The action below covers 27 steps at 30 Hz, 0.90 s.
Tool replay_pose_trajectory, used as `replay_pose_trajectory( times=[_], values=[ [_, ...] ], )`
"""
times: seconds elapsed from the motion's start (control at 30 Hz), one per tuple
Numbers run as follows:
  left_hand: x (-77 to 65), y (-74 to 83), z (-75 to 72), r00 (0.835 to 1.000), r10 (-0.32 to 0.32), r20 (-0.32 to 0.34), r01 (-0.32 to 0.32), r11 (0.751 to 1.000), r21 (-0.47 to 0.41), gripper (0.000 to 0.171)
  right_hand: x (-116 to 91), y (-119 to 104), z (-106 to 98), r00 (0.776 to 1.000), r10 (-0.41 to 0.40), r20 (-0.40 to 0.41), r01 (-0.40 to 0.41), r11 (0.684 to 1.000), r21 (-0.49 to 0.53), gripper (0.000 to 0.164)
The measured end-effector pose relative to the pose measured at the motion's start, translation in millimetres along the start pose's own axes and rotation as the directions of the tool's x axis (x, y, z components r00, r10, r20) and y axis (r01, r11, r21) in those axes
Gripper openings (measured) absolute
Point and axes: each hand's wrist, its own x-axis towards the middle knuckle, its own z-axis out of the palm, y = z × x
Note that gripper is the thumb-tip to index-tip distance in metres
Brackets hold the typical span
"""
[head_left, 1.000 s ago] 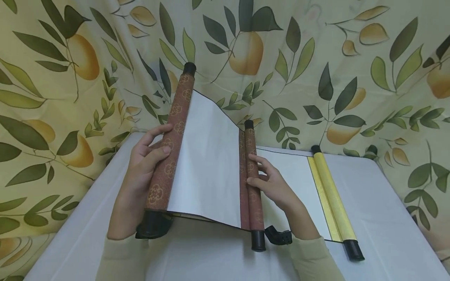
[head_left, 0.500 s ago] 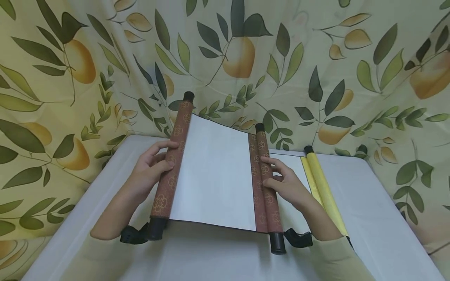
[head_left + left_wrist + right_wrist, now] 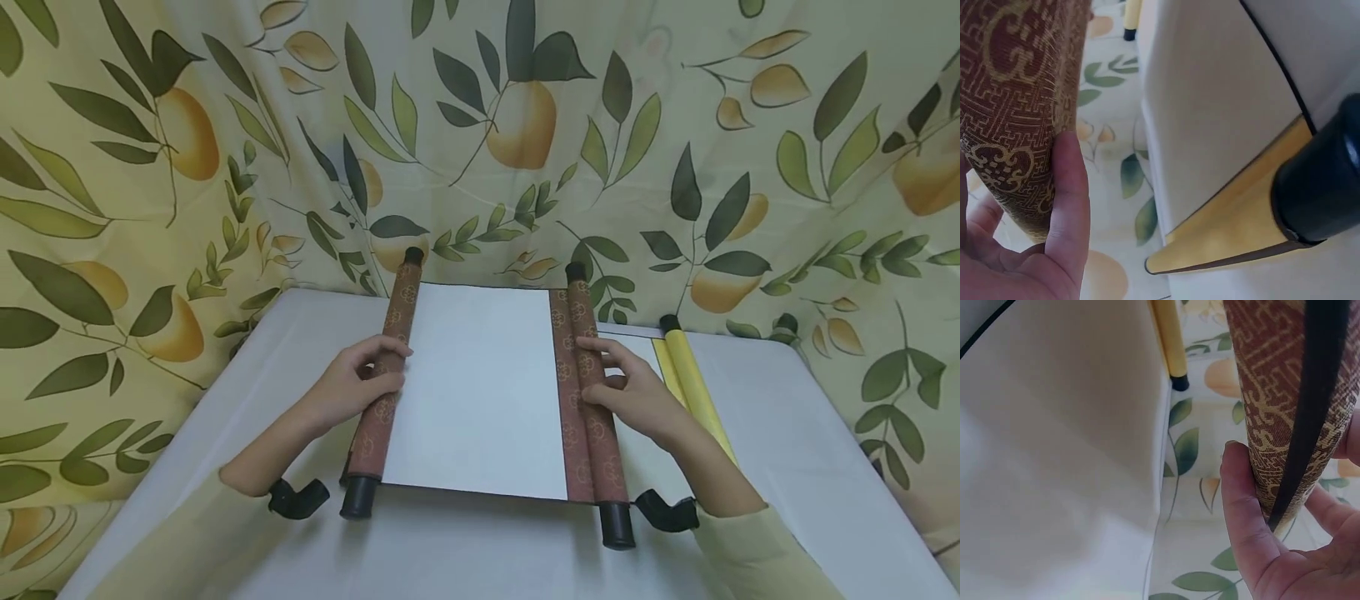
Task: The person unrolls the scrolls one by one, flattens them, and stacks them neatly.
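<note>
A hanging scroll with blank white paper (image 3: 480,392) is spread between two rollers covered in reddish-brown brocade with gold patterns. My left hand (image 3: 360,379) grips the left brocade roller (image 3: 375,433), thumb and fingers around it. On the other side my right hand (image 3: 633,396) pinches the right brocade roller (image 3: 606,450) between thumb and fingers. Black knobs cap the ends of both rollers. The left wrist view shows the thumb pressed along the patterned brocade (image 3: 1016,87). In the right wrist view a dark strip (image 3: 1310,419) runs along the held roller.
A second scroll with a yellow roller (image 3: 697,383) lies on the white table (image 3: 795,467) at the right, partly behind my right forearm. Behind the table hangs a curtain (image 3: 480,200) printed with leaves and fruit. Black wrist mounts (image 3: 298,498) sit by both sleeves.
The left roller has come down from a raised tilt, so the scroll lies flatter. Both hands keep their hold; the right one has shifted rightward and the left one down and slightly right.
</note>
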Motion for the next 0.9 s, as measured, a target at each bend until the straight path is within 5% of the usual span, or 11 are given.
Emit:
replay_pose_trajectory(
  times=[0.2, 0.47, 0.57, 0.9],
  values=[
    [1.6, -7.9, 2.2, 1.000, 0.008, 0.018, -0.010, 0.994, 0.106, 0.022, -2.3, 1.0, -3.1, 1.000, 0.015, -0.002, -0.015, 1.000, -0.006, 0.062],
    [-0.8, 4.9, -2.9, 1.000, -0.024, 0.018, 0.020, 0.978, 0.209, 0.021, -2.4, -0.9, -8.4, 1.000, 0.018, -0.015, -0.018, 0.999, -0.032, 0.062],
    [3.2, -6.7, -6.5, 0.999, -0.028, 0.019, 0.023, 0.974, 0.227, 0.019, -2.2, -2.2, -11.1, 1.000, 0.022, -0.023, -0.023, 0.998, -0.050, 0.063],
    [0.8, -7.7, -12.5, 0.999, -0.043, 0.018, 0.037, 0.966, 0.258, 0.025, -3.8, 0.6, -14.9, 0.999, 0.038, -0.023, -0.040, 0.995, -0.089, 0.062]
  ],
)
